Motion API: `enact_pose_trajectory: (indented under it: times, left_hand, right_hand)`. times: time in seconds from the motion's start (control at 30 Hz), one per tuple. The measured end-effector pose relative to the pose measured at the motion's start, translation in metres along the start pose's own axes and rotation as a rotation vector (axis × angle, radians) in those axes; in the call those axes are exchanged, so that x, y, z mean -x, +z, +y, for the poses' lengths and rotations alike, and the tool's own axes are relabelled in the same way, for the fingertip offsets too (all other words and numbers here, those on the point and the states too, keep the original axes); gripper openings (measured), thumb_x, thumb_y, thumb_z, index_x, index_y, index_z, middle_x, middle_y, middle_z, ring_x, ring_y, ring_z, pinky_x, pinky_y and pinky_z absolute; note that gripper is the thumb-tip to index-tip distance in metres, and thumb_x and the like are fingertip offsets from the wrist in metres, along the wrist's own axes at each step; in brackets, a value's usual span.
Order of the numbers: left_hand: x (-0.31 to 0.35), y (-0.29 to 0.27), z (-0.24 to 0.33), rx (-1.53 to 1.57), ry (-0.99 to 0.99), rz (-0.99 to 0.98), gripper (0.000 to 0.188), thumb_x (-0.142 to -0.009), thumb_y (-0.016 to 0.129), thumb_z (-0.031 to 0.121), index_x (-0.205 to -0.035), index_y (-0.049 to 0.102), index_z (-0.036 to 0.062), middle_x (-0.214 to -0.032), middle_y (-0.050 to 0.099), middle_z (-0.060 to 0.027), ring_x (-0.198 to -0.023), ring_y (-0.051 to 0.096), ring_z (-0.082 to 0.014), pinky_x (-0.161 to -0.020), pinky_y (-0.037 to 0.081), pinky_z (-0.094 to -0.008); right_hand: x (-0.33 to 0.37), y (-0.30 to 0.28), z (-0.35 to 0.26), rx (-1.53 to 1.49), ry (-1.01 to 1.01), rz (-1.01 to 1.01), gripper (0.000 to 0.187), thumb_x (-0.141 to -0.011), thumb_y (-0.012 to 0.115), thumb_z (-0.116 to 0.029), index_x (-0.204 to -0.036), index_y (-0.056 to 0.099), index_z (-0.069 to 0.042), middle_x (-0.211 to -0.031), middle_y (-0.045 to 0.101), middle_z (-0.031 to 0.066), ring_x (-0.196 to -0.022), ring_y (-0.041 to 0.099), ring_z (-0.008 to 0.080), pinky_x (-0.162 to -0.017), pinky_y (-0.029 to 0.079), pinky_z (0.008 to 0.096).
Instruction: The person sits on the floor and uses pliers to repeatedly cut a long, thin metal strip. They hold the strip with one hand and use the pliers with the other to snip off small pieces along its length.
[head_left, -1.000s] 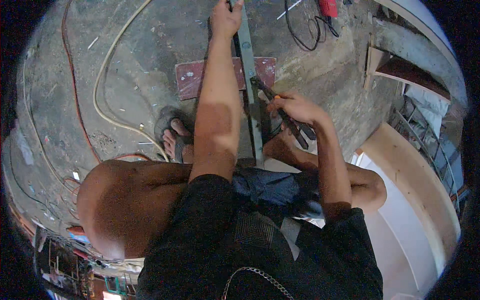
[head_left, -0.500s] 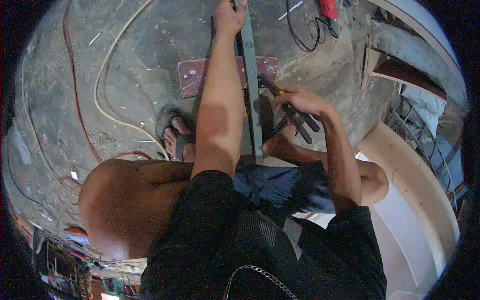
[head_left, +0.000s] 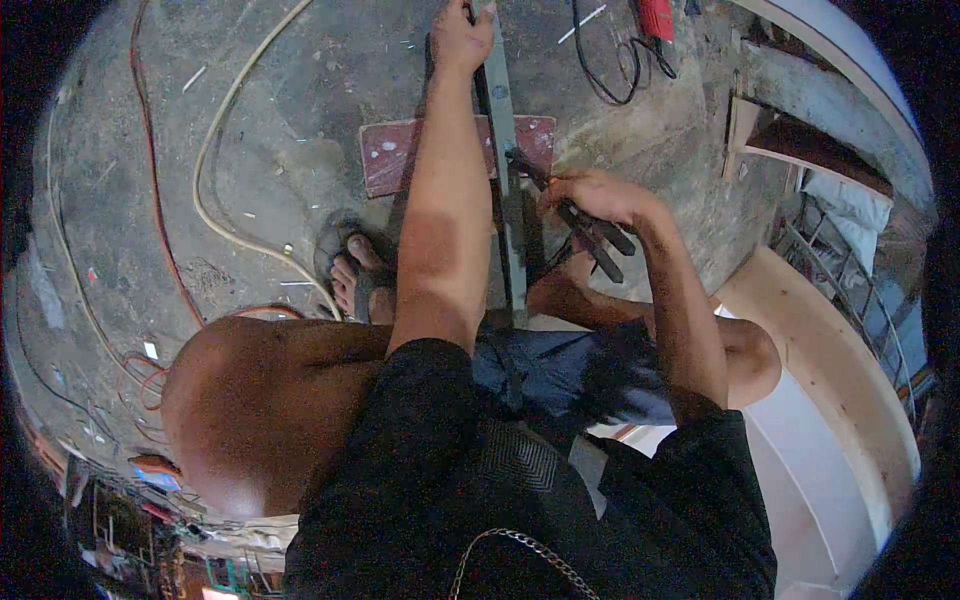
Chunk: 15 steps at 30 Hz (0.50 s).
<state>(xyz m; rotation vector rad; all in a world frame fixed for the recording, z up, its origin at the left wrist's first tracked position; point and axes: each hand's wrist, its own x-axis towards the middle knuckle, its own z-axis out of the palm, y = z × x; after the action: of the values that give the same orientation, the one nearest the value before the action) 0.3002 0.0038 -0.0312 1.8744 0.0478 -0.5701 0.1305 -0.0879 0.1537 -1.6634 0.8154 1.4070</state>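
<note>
A long, narrow grey metal bar (head_left: 503, 130) runs away from me between my feet, its far end cut off by the top of the view. My left arm is stretched forward, and my left hand (head_left: 463, 42) is closed around the bar's far part. Nearer to me, my right hand (head_left: 598, 197) grips dark pliers (head_left: 606, 243). Their jaws lie against the bar's right side, over a reddish board (head_left: 383, 160); whether they bite on it I cannot tell. The handles stick out below my fingers, toward me.
Under the bar lies the paint-spotted board on a littered concrete floor (head_left: 300, 90). A pale hose (head_left: 203, 170) and a reddish cord (head_left: 150, 160) cross the left side. A red power tool (head_left: 656, 18) with a black cord lies far right. Wooden pieces (head_left: 815, 330) stand at right.
My right hand and the pliers have shifted slightly left, bringing the jaws closer against the bar. My left hand keeps its hold on the bar.
</note>
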Motion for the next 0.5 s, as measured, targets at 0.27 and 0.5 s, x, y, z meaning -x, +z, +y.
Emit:
enact_pose_trajectory:
  times: [0.27,0.5]
  left_hand:
    - [-0.002,0.011,-0.004,0.058,0.014,0.010,0.056,-0.092,0.054,0.036,-0.135,0.043,0.0009,-0.131,0.051,-0.0231,-0.123,0.049,-0.0362,-0.100,0.039,-0.0414]
    - [0.016,0.032,0.021,0.282,-0.217,0.030,0.056,-0.097,0.044,0.041,-0.135,0.043,-0.0004,-0.132,0.049,-0.0240,-0.123,0.047,-0.0382,-0.100,0.038,-0.0432]
  right_hand:
    - [0.004,-0.011,-0.014,-0.036,0.116,-0.110,0.038,-0.093,0.049,-0.037,-0.088,0.063,-0.002,-0.072,0.063,0.0097,-0.048,0.058,0.0180,-0.043,0.050,0.0311]
    - [-0.007,0.012,0.002,0.449,-0.011,0.233,0.049,-0.095,0.042,-0.038,-0.082,0.064,0.003,-0.068,0.064,0.0208,-0.062,0.064,0.0347,-0.058,0.052,0.0460]
